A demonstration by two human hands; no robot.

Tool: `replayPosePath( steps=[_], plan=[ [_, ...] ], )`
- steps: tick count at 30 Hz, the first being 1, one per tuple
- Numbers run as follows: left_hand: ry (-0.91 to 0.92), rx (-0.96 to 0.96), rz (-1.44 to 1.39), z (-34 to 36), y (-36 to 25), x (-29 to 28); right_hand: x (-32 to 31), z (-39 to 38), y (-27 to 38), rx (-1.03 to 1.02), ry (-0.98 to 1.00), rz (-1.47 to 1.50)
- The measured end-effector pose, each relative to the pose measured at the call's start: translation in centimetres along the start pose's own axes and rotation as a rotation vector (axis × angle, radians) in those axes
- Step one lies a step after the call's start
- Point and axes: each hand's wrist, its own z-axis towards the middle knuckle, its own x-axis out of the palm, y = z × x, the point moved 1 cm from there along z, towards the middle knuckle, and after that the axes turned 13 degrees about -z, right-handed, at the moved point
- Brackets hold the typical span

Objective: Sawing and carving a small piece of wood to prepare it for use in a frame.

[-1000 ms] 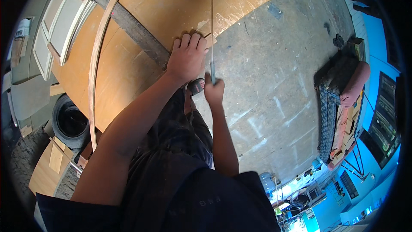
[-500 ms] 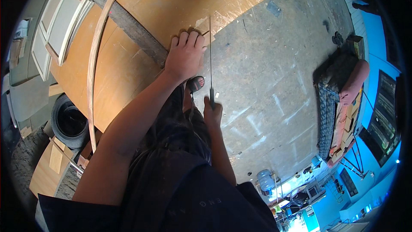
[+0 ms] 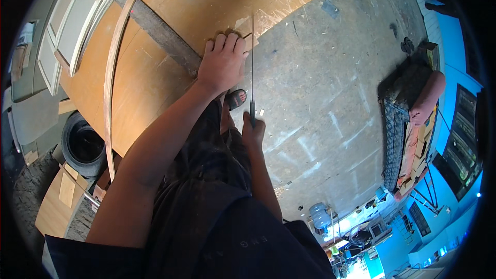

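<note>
The right hand (image 3: 253,129) is closed round the handle of a saw (image 3: 252,105), out past the bench's near edge and above the floor (image 3: 320,88). The thin blade, seen nearly edge-on, points away from the body and crosses that edge just right of the left hand (image 3: 222,67); its tip reaches over the bench (image 3: 147,101).

The left hand lies palm down at the near edge, fingers bent over a piece of wood (image 3: 255,43) whose pale end sticks out beside the blade. How firm that grip is, I cannot tell. A sandalled foot (image 3: 236,99) stands below the edge, near the handle.

A dark beam (image 3: 155,33) runs slantwise over the bench, its near end close to the left wrist. A curved strip (image 3: 108,88) lies left of it, its lower end jutting past the bench's near left corner, where a tyre (image 3: 85,168) sits beyond the edge. White frames (image 3: 77,26) stand along the left edge. Rightward, the floor stretches widely from the right hand to a sofa (image 3: 392,142), well apart.
</note>
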Motion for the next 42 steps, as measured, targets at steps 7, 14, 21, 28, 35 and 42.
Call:
replayPosePath(
  steps=[7, 14, 21, 28, 35, 42],
  plan=[
    [-0.002, -0.002, 0.008, 0.0, 0.4, 0.5, 0.3, 6.6, 7.0, -0.098, 0.048, 0.074],
    [-0.070, 0.056, 0.057, -0.1, 0.2, 0.2, -2.0, -2.4, -1.5, 0.073, 0.108, -0.066],
    [-0.071, 0.047, 0.007, 0.3, 0.0, 0.6, -0.1, 7.9, 5.8, -0.029, 0.064, -0.014],
    [-0.077, 0.017, 0.020, 0.1, 0.5, 0.7, -1.6, -1.2, -0.4, 0.049, 0.054, -0.031],
    [-0.034, 0.017, 0.009, 0.1, 0.2, 0.3, -0.8, 3.8, 4.0, 0.059, 0.035, -0.096],
    [-0.026, 0.013, 0.012, 0.0, 0.5, 0.3, -0.8, 2.8, 3.9, -0.022, -0.020, -0.025]
  ],
)
